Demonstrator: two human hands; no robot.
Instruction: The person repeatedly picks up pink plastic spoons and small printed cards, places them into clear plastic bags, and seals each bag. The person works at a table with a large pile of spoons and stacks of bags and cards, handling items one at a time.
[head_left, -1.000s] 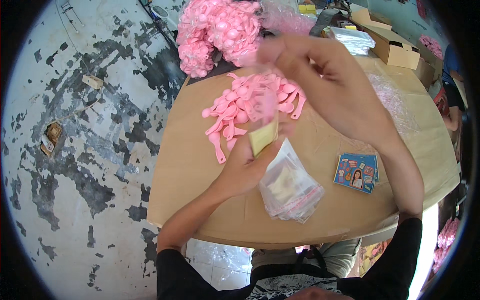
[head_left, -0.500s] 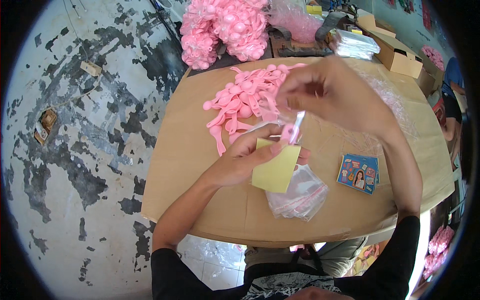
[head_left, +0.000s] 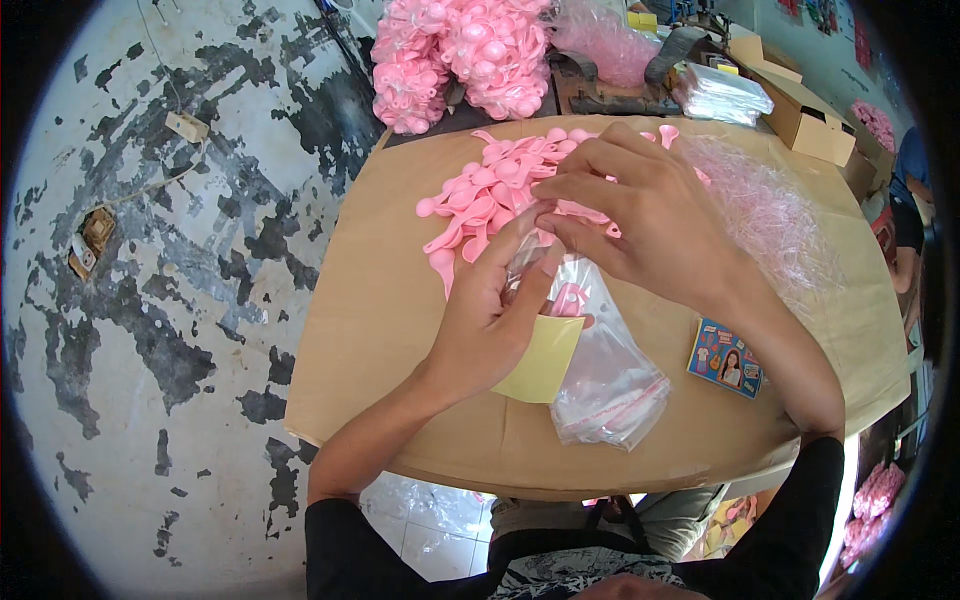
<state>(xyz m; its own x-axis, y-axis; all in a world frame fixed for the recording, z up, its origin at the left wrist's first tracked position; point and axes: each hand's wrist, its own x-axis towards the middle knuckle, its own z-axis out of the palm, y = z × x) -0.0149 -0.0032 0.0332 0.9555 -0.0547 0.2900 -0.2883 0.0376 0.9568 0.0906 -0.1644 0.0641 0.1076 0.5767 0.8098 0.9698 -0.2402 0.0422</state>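
Observation:
My left hand (head_left: pixel 487 322) is closed on the upper part of a small clear plastic bag (head_left: pixel 527 250). A yellow card (head_left: pixel 540 362) hangs below its fingers, and a pink spoon (head_left: pixel 569 300) shows just above the card; whether both are inside the bag I cannot tell. My right hand (head_left: pixel 655 215) is bent over the bag's top, its thumb and fingertips meeting the left fingertips; what they pinch is hidden. Beneath lies a stack of clear resealable bags (head_left: pixel 612 405). Behind the hands spreads a heap of pink spoons (head_left: pixel 490 190).
Colourful printed cards (head_left: pixel 722 362) lie by my right forearm. Clear-pink shredded filler (head_left: pixel 770 215) covers the table's right side. Large bags of pink spoons (head_left: pixel 490 50), packed clear bags (head_left: pixel 722 92) and a cardboard box (head_left: pixel 810 125) stand behind. Another person (head_left: pixel 908 175) is at far right.
My right hand has come down and left to meet my left fingertips at the bag's top. The left hand has turned more upright, and the yellow card has shifted slightly left and down.

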